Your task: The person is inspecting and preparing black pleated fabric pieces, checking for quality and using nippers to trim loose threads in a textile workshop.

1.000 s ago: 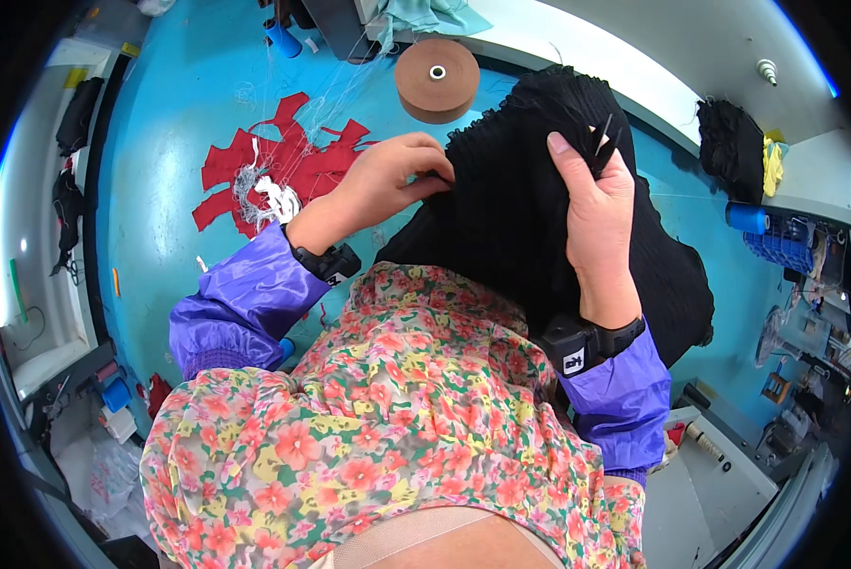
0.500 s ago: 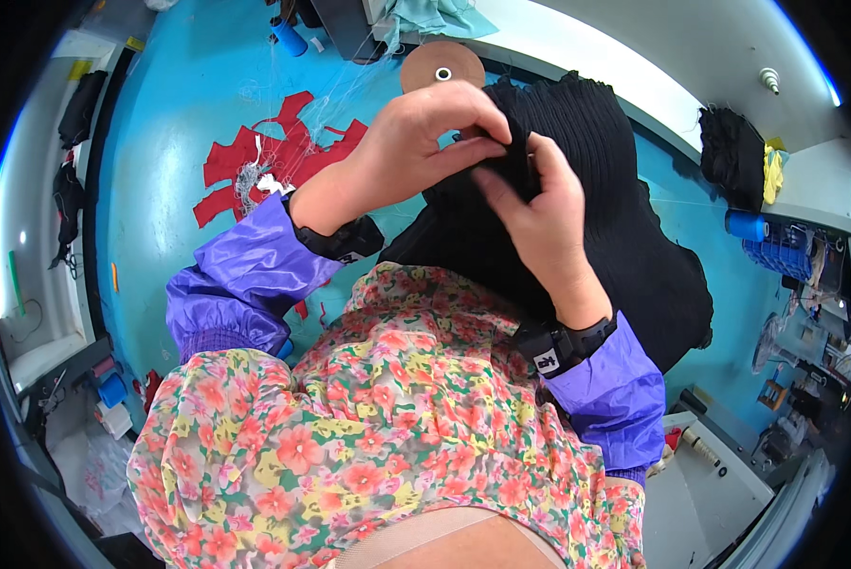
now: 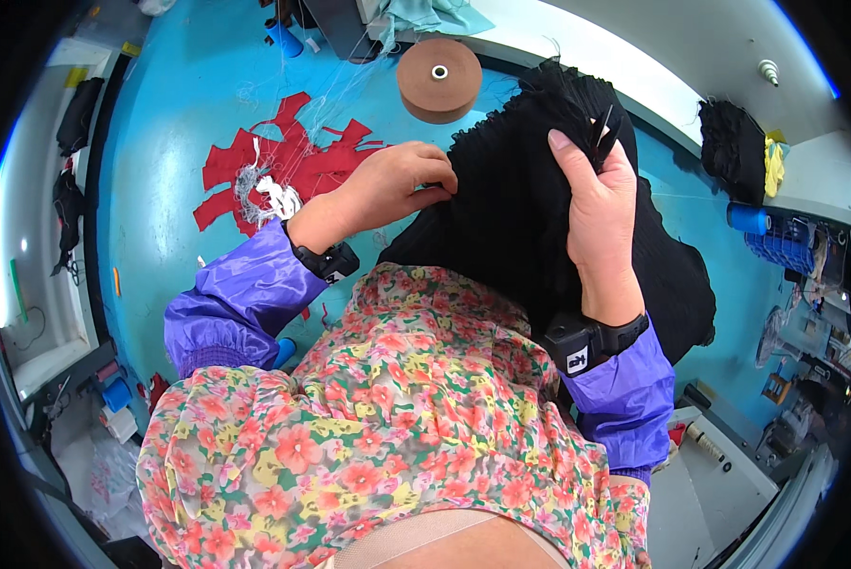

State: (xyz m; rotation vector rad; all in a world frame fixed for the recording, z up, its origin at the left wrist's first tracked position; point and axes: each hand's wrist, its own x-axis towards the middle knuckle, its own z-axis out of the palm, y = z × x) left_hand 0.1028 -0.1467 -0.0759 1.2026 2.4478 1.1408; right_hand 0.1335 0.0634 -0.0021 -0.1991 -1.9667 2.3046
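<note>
The head view showed a wide spread of black, finely pleated fabric (image 3: 511, 180) bunched on a bright blue tabletop (image 3: 160, 190) in front of the person, its lower part draping toward the lap. The bare left hand (image 3: 402, 187), in a shiny purple sleeve, reached in from the left with its thumb and fingers bent close together, the tips at the cloth's left edge; whether they pinched a fold or only touched it could not be told. The bare right hand (image 3: 601, 204) lay over the cloth's upper right part, its fingers curled around a slim, dark, pointed tool (image 3: 606, 125) whose tips stuck up past them, its thumb raised over the cloth. The relation that mattered was this: the fabric lay directly right of the left fingertips, and its ruffled edge slanted from beside them up and to the right, toward the loose top. Its long axis ran from that top down to the lower right. The left hand was the nearer to the lower end of the ruffled edge, the right hand to the loose top. A flat brown roll (image 3: 439, 90) with a white core stood just beyond the ruffle, and flat red cloth pieces (image 3: 302, 161) lay left of it under a tangle of white and grey thread (image 3: 275, 199).
</note>
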